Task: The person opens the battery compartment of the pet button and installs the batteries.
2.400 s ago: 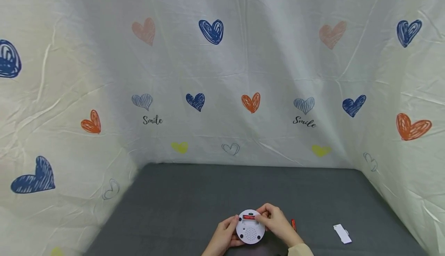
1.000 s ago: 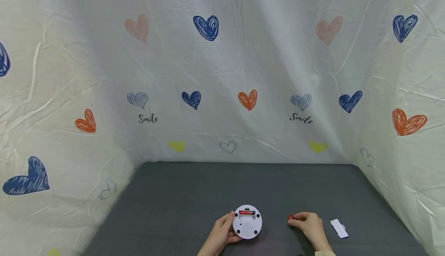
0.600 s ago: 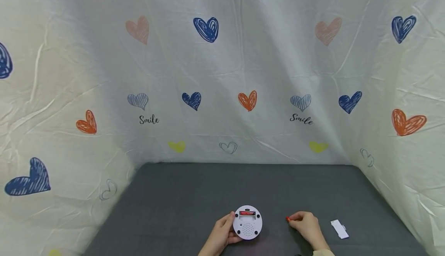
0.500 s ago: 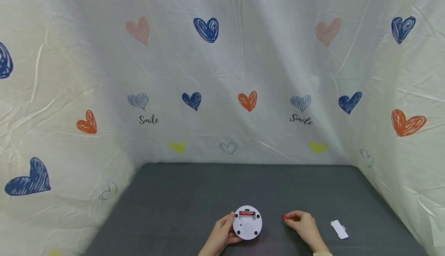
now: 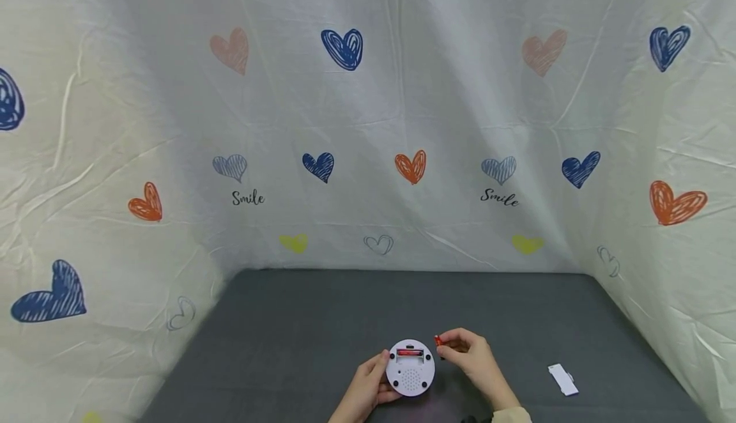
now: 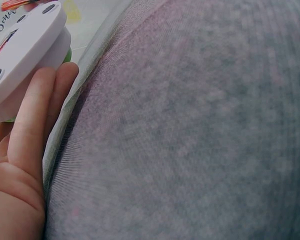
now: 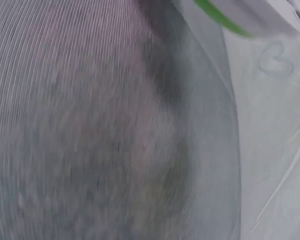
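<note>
Since the frame half a second back, right hand (image 5: pixel 474 362) has carried the red battery (image 5: pixel 438 340) leftward, from well right of the round white device (image 5: pixel 411 368) to just beside its upper right edge. Battery is pinched at the fingertips, off the grey table cover (image 5: pixel 322 321). Left hand (image 5: pixel 368 388) grips the device's left rim, thumb and fingers curled round it; left wrist view shows fingers (image 6: pixel 32 120) against the white side wall. Device lies back up, one red battery already seated in its open compartment (image 5: pixel 409 352). Farther right of the right hand, well apart, lies the white battery cover (image 5: pixel 563 379). Beyond, a heart-print sheet (image 5: pixel 368 123).
</note>
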`<action>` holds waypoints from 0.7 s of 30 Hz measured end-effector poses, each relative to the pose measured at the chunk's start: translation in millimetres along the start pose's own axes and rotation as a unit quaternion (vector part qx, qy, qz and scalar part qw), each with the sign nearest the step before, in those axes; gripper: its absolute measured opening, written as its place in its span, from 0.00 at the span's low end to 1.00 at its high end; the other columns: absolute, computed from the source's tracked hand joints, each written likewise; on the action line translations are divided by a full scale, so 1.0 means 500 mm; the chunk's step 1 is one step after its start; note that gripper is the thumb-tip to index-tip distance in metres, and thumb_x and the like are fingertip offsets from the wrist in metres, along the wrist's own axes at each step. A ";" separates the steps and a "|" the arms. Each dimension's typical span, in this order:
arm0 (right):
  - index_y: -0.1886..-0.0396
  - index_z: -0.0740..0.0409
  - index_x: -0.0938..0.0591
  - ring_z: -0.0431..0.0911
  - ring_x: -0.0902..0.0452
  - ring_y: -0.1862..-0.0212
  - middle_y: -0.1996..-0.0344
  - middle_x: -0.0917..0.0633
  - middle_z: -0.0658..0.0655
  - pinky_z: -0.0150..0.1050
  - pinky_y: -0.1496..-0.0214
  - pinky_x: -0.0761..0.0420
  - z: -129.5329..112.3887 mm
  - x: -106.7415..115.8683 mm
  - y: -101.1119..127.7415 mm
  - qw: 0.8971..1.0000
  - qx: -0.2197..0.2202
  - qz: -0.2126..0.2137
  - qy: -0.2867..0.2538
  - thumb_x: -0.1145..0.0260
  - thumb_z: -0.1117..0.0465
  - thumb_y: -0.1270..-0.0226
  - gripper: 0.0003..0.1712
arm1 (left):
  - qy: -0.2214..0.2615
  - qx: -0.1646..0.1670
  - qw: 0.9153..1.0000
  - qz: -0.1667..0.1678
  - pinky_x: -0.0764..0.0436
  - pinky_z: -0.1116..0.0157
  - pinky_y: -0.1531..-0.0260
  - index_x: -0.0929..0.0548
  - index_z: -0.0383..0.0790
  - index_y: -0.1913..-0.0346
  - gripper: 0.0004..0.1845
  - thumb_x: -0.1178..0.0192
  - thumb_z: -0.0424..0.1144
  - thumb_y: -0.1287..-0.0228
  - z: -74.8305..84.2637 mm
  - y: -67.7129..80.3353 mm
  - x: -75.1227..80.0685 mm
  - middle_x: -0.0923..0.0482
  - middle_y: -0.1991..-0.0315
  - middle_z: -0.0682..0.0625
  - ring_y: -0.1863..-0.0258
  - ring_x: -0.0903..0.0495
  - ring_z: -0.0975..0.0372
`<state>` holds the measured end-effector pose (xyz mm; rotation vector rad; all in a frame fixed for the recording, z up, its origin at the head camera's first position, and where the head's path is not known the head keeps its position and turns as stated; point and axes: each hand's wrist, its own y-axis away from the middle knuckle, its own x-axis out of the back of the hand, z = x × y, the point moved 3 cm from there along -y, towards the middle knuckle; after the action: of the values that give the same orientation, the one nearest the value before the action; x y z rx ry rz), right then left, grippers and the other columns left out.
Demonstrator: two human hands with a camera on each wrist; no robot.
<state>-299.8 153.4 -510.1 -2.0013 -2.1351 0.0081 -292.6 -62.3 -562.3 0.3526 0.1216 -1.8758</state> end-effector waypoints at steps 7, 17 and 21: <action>0.57 0.69 0.22 0.44 0.23 0.67 0.68 0.18 0.61 0.33 0.65 0.22 -0.020 -0.035 -0.003 0.998 0.015 -0.040 -0.036 0.30 0.68 0.46 0.17 | -0.002 0.001 1.000 0.003 0.19 0.55 0.67 0.36 0.20 0.42 0.30 0.60 0.50 0.26 -0.011 -0.007 0.007 0.21 0.61 0.33 0.65 0.18 0.51; 0.56 0.74 0.24 0.43 0.23 0.69 0.66 0.20 0.67 0.32 0.66 0.21 -0.080 -0.062 0.014 0.996 0.027 -0.064 -0.054 0.35 0.75 0.44 0.15 | -0.007 -0.002 1.000 -0.003 0.18 0.56 0.67 0.36 0.20 0.42 0.30 0.60 0.50 0.26 -0.007 -0.005 0.004 0.21 0.60 0.33 0.64 0.18 0.52; 0.62 0.74 0.25 0.43 0.22 0.68 0.66 0.20 0.68 0.32 0.65 0.21 -0.096 -0.069 0.021 0.996 0.030 -0.074 -0.050 0.34 0.74 0.44 0.11 | -0.011 -0.009 1.000 -0.012 0.18 0.57 0.67 0.35 0.21 0.42 0.30 0.60 0.50 0.26 -0.006 -0.004 0.004 0.20 0.60 0.34 0.64 0.18 0.52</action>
<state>-280.1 113.2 -470.1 -1.8426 -2.3097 0.1496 -294.4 -62.9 -565.7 0.3202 0.1286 -1.9002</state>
